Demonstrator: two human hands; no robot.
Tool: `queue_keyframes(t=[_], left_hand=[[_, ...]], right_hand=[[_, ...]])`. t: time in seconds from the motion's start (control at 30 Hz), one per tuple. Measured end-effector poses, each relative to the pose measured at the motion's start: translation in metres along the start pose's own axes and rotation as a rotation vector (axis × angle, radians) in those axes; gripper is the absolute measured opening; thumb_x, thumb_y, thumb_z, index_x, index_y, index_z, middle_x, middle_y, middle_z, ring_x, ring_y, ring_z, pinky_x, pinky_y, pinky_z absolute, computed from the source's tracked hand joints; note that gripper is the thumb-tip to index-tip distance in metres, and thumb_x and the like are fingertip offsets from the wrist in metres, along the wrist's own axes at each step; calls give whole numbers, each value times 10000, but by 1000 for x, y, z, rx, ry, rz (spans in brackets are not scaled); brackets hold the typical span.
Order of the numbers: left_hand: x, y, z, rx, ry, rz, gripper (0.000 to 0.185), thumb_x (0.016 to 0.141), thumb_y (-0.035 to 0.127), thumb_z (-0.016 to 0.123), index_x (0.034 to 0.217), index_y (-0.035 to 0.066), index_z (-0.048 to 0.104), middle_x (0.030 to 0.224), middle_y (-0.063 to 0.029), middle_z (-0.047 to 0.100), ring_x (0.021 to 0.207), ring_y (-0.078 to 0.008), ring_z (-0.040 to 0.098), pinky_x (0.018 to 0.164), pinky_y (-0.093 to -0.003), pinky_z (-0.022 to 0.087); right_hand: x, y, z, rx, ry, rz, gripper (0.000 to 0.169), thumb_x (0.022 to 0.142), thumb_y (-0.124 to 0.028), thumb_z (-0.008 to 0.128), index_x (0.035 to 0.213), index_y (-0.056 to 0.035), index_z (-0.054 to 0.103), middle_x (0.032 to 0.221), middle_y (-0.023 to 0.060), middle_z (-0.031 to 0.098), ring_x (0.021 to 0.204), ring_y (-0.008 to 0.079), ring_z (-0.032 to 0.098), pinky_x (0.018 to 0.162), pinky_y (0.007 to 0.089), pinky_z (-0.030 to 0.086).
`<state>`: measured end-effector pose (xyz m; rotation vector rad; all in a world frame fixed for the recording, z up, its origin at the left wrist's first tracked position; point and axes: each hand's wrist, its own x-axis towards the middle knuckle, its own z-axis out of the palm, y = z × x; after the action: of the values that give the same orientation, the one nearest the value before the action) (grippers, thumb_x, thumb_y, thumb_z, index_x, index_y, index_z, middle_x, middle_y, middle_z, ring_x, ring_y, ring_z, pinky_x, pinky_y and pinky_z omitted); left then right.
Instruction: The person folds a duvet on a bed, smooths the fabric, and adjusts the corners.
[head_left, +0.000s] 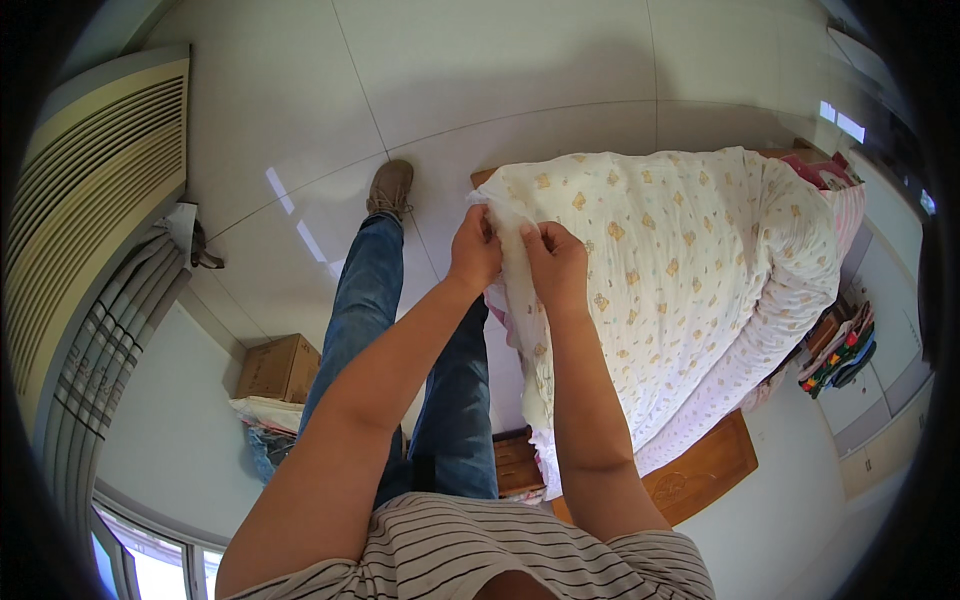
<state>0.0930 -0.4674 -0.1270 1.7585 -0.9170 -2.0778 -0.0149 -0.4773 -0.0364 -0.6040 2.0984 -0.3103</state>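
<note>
A cream quilt cover (660, 247) with a small bear print is spread over the bed in front of me, to the right. Along its near left edge runs a strip of white fluffy wadding (513, 240), partly overlapping the printed cloth. My left hand (477, 251) pinches this edge close to the corner of the bedding. A short way to the right, my right hand (559, 262) grips the same edge between thumb and bent fingers. The fluffy strip stretches between both hands. My fingers hide exactly which layers are pinched.
A wooden headboard (705, 469) and a small wooden drawer unit (517, 463) stand at the bed's near end. To the left are a cardboard box (277, 367), a grey curtain (112, 352) and a slatted air-conditioner panel (105, 202). Folded clothes (840, 352) lie beyond the bed.
</note>
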Motion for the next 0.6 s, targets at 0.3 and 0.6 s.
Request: queue_keyframes(t=[0.3, 0.6], left_hand=[[-44, 50, -17, 172, -18, 514, 259, 797, -67, 446, 1029, 42, 488, 1004, -133, 538, 903, -269, 555, 805, -323, 447], [-42, 32, -5, 566, -213, 713, 305, 740, -54, 518, 1020, 63, 547, 1060, -89, 563, 1044, -261, 526, 978, -406, 338]], right_hand=[[-5, 20, -1, 153, -3, 75, 168, 801, -122, 606, 884, 20, 639, 717, 102, 638, 650, 151, 603, 628, 281, 476], [-4, 21, -9, 347, 131, 140, 153, 793, -133, 613, 825, 15, 633, 682, 77, 618, 601, 137, 562, 588, 275, 457]])
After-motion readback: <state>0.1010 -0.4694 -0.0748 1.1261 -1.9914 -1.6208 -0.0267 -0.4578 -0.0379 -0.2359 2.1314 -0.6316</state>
